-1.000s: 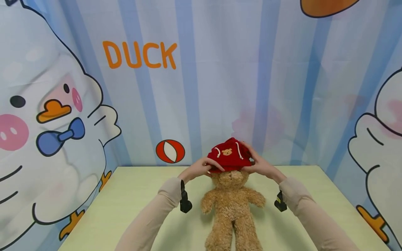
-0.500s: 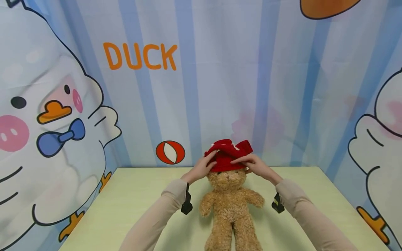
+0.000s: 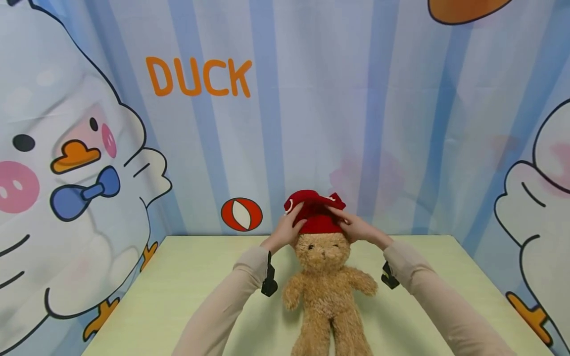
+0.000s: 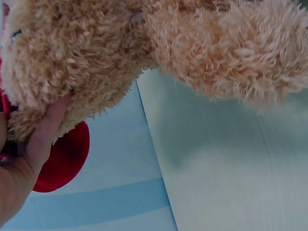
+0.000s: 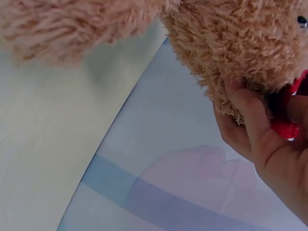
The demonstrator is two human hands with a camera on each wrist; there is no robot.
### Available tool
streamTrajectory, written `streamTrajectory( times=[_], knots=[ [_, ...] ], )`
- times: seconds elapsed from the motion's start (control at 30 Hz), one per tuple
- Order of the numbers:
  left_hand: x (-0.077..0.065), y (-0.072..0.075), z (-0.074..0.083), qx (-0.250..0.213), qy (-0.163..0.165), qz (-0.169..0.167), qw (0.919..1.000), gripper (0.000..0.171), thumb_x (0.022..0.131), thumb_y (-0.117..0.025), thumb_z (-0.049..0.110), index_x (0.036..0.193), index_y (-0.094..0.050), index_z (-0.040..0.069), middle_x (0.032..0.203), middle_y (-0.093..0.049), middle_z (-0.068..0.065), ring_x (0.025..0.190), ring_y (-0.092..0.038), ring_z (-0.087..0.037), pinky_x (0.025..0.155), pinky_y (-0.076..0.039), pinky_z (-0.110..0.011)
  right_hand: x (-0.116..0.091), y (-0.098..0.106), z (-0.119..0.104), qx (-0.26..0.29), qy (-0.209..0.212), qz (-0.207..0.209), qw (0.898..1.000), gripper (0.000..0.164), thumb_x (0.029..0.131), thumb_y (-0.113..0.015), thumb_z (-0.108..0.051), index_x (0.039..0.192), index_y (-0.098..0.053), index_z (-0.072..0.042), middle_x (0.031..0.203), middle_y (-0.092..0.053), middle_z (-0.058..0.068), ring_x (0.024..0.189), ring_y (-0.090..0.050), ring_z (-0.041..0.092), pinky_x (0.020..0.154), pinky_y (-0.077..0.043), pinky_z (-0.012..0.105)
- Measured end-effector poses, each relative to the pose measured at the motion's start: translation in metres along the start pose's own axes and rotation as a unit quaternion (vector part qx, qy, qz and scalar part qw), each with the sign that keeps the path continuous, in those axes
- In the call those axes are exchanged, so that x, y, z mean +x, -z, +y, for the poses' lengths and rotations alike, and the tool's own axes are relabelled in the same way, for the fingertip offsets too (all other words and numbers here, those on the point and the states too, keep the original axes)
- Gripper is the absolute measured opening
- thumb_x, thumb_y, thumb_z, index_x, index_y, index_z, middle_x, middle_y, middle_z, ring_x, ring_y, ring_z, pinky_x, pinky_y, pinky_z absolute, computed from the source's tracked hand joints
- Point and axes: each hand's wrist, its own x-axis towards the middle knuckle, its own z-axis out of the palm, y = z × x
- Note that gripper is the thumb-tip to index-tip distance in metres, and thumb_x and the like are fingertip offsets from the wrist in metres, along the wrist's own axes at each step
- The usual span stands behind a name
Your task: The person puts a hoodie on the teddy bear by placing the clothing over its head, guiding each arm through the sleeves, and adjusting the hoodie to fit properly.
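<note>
Two hands work on one red hat (image 3: 318, 225), which sits on the head of one teddy bear (image 3: 322, 291), just above its two dark eyes. The hat's front is folded upward, and two bits of white cord show along that fold.

One hand, the left (image 3: 286, 231), holds the hat's side, its index finger and thumb set apart on the red cloth. The other, the right (image 3: 358, 228), has its grip curled round the hat's opposite side. Both wrist views show fingers against the bear's fur beside one ear each; since the hands cover much there, I cannot tell whether an ear is pinched along with the cloth.

The single bear is on the one pale worktop (image 3: 196, 282), facing the camera, with two arms spread out and two legs toward the near edge. Two beige sleeves (image 3: 222, 306) reach in, and two black devices (image 3: 269, 282) hang at the wrists.

Behind stands one striped blue backdrop (image 3: 320, 99), printed with four orange letters (image 3: 198, 77) spelling DUCK, one red-and-white ball (image 3: 242, 214), and at the far left one large white duck (image 3: 95, 257) with one blue bow tie (image 3: 86, 194).
</note>
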Motion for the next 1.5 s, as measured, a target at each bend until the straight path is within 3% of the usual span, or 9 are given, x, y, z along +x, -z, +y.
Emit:
streamTrajectory(
  times=[0.1, 0.33, 0.47, 0.63, 0.77, 0.87, 1.17, 1.37, 1.5],
  knots=[
    [-0.001, -0.002, -0.003, -0.003, -0.003, 0.006, 1.0, 0.051, 0.093, -0.042, 0.01, 0.141, -0.024, 0.007, 0.061, -0.05, -0.012, 0.041, -0.029, -0.008, 0.051, -0.032, -0.021, 0.0, 0.001, -0.001, 0.01, -0.024, 0.001, 1.0, 0.053, 0.096, -0.026, -0.005, 0.144, -0.013, -0.021, 0.048, -0.019, -0.004, 0.044, -0.015, 0.009, 0.045, -0.023, 0.025],
    [-0.002, -0.007, -0.009, -0.077, 0.015, 0.018, 0.9968, 0.05, 0.091, -0.041, -0.002, 0.139, -0.029, 0.005, 0.133, -0.043, -0.02, 0.048, -0.032, -0.012, 0.055, -0.031, -0.022, -0.001, 0.0, -0.001, 0.052, -0.025, 0.015, 0.998, 0.051, 0.092, -0.033, 0.002, 0.141, -0.025, -0.011, 0.053, -0.022, -0.004, 0.045, -0.015, 0.009, 0.046, -0.023, 0.027],
    [-0.004, -0.007, -0.009, -0.121, 0.061, -0.021, 0.9905, 0.052, 0.093, -0.043, 0.009, 0.141, -0.024, 0.007, 0.145, -0.026, -0.015, 0.096, -0.056, -0.027, 0.081, -0.043, -0.033, -0.001, -0.003, 0.003, 0.031, -0.015, 0.036, 0.999, 0.05, 0.092, -0.037, 0.002, 0.14, -0.028, -0.008, 0.062, -0.044, 0.006, 0.042, -0.019, 0.008, 0.045, -0.029, 0.024],
    [-0.006, -0.005, -0.013, -0.18, 0.115, -0.092, 0.9726, 0.061, 0.093, -0.045, 0.024, 0.144, -0.014, 0.012, 0.15, -0.011, -0.013, 0.136, -0.016, -0.034, 0.1, -0.033, -0.048, -0.004, -0.007, 0.012, -0.015, -0.01, 0.07, 0.997, 0.045, 0.091, -0.044, -0.003, 0.136, -0.037, -0.006, 0.114, -0.053, 0.03, 0.042, -0.044, 0.01, 0.053, -0.05, 0.029],
    [-0.008, -0.003, -0.013, -0.207, 0.152, -0.129, 0.9578, 0.065, 0.092, -0.047, 0.024, 0.144, -0.009, 0.02, 0.147, -0.016, -0.015, 0.129, -0.031, -0.035, 0.08, -0.049, -0.043, -0.006, -0.006, 0.015, 0.002, -0.007, 0.055, 0.998, 0.043, 0.092, -0.044, -0.006, 0.135, -0.038, -0.004, 0.074, -0.06, 0.016, 0.042, -0.042, 0.006, 0.051, -0.048, 0.027],
    [-0.009, -0.003, -0.012, -0.227, 0.157, -0.134, 0.9517, 0.068, 0.092, -0.048, 0.018, 0.145, -0.006, 0.02, 0.145, -0.019, -0.017, 0.117, -0.045, -0.035, 0.065, -0.052, -0.037, -0.007, -0.005, 0.014, 0.021, -0.012, 0.011, 1.0, 0.044, 0.095, -0.038, -0.008, 0.138, -0.031, -0.006, 0.05, -0.035, -0.002, 0.041, -0.025, 0.006, 0.047, -0.035, 0.025],
    [-0.01, -0.014, -0.013, -0.273, 0.141, -0.073, 0.9488, 0.065, 0.09, -0.042, -0.003, 0.144, -0.011, 0.015, 0.149, -0.01, -0.014, 0.057, -0.044, -0.011, 0.056, -0.051, -0.032, -0.006, -0.003, 0.013, 0.043, -0.055, -0.006, 0.998, 0.05, 0.094, -0.032, -0.001, 0.141, -0.026, -0.015, 0.071, -0.049, -0.002, 0.042, -0.018, 0.008, 0.045, -0.026, 0.027],
    [-0.019, -0.025, -0.024, -0.344, 0.167, -0.047, 0.923, 0.054, 0.087, -0.032, -0.012, 0.138, -0.031, 0.005, 0.144, -0.022, -0.021, 0.047, -0.033, -0.006, 0.054, -0.048, -0.025, -0.008, -0.009, 0.026, 0.083, -0.103, 0.049, 0.99, 0.054, 0.083, -0.037, 0.011, 0.134, -0.039, -0.006, 0.067, -0.053, -0.002, 0.044, -0.019, 0.007, 0.048, -0.029, 0.027],
    [-0.026, -0.029, -0.031, -0.342, 0.17, -0.051, 0.9226, 0.047, 0.086, -0.034, -0.011, 0.129, -0.046, 0.004, 0.14, -0.034, -0.02, 0.046, -0.022, -0.008, 0.057, -0.044, -0.023, -0.013, -0.015, 0.035, 0.108, -0.105, 0.065, 0.987, 0.046, 0.086, -0.042, 0.005, 0.133, -0.038, 0.002, 0.112, -0.058, 0.02, 0.057, -0.046, 0.001, 0.06, -0.047, 0.027]
  ],
)
